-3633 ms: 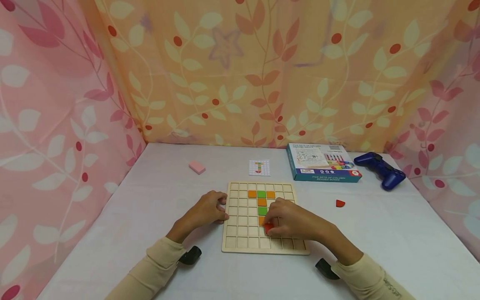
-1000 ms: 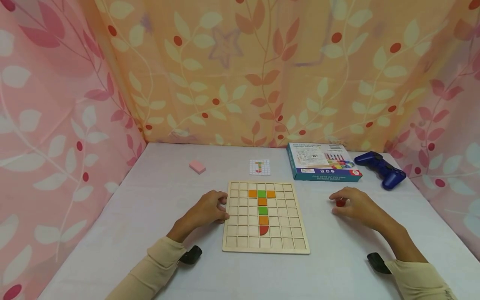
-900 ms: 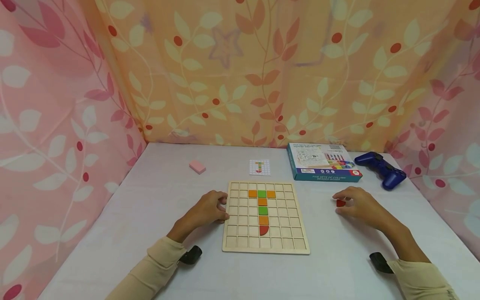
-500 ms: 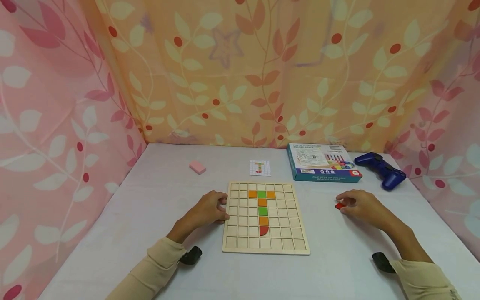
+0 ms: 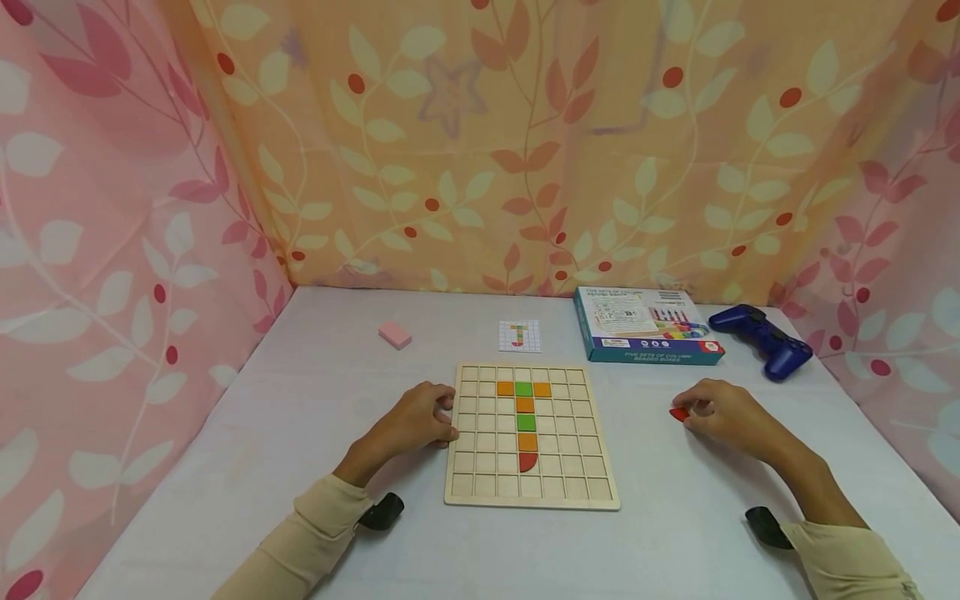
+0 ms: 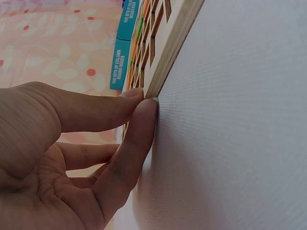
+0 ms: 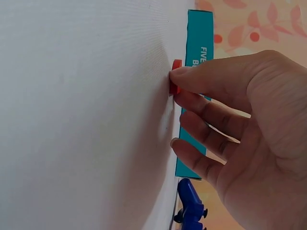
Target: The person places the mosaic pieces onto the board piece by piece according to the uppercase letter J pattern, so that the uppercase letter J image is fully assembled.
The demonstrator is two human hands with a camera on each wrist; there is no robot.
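A square wooden grid board [image 5: 480, 483] lies on the table. Set in its cells are orange and green square tiles in a T shape, with a red quarter-round tile [image 5: 527, 462] at the foot of the stem. My left hand [image 5: 412, 419] holds the board's left edge; in the left wrist view its thumb [image 6: 100, 112] and a finger pinch that edge. To the right of the board, my right hand [image 5: 727, 414] pinches a second red tile [image 5: 678, 413] with a rounded side. The right wrist view has this red tile [image 7: 176, 79] between thumb and finger, close over the white cloth.
Behind the board lies a small card [image 5: 519, 336] printed with a similar T figure on a grid. A pink block [image 5: 394, 334] sits at the back left. A teal-sided box [image 5: 648, 325] and a blue game controller [image 5: 761, 340] lie at the back right.
My right hand has moved from the board, leaving a red tile in its cell, out to the right to the second red tile, which has turned in its fingers. The left hand stays put.
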